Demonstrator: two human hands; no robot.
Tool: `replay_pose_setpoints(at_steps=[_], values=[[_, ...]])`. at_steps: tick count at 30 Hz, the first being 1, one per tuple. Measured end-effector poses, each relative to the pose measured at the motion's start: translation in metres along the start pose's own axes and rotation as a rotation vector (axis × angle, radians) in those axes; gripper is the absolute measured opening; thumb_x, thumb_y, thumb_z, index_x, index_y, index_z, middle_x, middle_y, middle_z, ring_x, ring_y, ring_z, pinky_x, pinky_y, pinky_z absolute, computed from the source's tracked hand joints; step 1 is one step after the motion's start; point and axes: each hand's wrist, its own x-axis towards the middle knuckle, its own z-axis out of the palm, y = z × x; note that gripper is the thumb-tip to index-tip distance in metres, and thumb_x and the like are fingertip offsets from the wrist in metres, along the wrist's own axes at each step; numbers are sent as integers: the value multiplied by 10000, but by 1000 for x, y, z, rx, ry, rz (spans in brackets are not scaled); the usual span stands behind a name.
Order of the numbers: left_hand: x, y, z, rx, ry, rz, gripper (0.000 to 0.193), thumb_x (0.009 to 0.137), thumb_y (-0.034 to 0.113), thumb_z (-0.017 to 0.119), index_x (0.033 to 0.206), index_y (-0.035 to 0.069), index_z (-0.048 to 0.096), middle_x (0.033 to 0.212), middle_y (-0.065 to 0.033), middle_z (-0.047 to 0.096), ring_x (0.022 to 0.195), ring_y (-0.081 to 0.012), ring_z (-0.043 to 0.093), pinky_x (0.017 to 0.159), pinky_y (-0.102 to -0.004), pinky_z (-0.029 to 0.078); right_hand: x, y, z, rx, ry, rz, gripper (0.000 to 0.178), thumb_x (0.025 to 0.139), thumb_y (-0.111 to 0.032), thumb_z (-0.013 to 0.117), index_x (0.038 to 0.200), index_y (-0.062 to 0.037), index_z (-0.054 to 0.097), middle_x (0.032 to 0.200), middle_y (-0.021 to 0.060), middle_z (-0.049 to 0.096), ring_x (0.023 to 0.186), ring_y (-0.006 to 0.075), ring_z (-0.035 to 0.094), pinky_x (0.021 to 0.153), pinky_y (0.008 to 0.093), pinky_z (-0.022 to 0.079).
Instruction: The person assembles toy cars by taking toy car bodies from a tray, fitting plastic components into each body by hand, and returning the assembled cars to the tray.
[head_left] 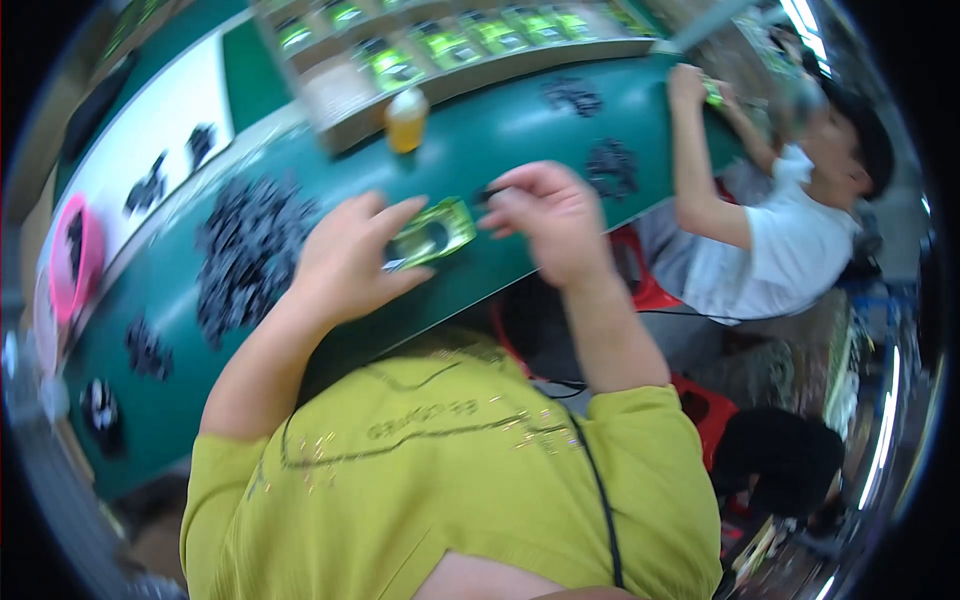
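My left hand (345, 258) grips a small bright green and clear package (447, 232) by its near end, thumb on one side and fingers on the other. A dark shape shows inside the package. Just to the right of it, my right hand (556, 218) is closed in a pinch on a small black piece (487, 193). The piece is blurred, and its kind cannot be made out. Both hands are above the front part of the green table (470, 120). Left of my left hand lies a big heap of flat black pieces (250, 250).
A bottle of amber liquid (405, 122) stands by a cardboard tray (350, 120) of green packages. Smaller black piles (612, 168) lie to the right. At left are a pink basket (75, 255) and a white board (185, 110). A co-worker (790, 220) sits at right, handling a green package.
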Motion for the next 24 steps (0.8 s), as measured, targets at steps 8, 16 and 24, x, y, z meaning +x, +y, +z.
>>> replay_pose_setpoints(at_steps=[8, 16, 24], values=[[-3, -21, 12, -262, 87, 16, 288, 794, 94, 744, 1055, 18, 646, 921, -122, 599, 828, -295, 615, 718, -354, 502, -1, 20, 32, -472, -120, -281, 102, 882, 1, 693, 983, 0, 679, 930, 29, 641, 798, 84, 628, 693, 210, 510], [0, -25, 10, -401, 43, -189, 198, 775, 21, 730, 962, 14, 664, 872, -101, 610, 768, -224, 609, 700, -327, 502, 1, 20, 4, -330, 119, -167, 84, 891, -9, 686, 972, -5, 666, 842, 29, 652, 720, 80, 616, 655, 223, 514], [8, -25, 18, -423, 68, -188, 209, 800, -2, 711, 1004, 9, 666, 905, -71, 615, 810, -167, 590, 751, -294, 492, 37, 4, -120, -730, 830, -436, 125, 868, -108, 709, 939, -6, 702, 840, 76, 696, 749, 166, 663, 694, 283, 524]])
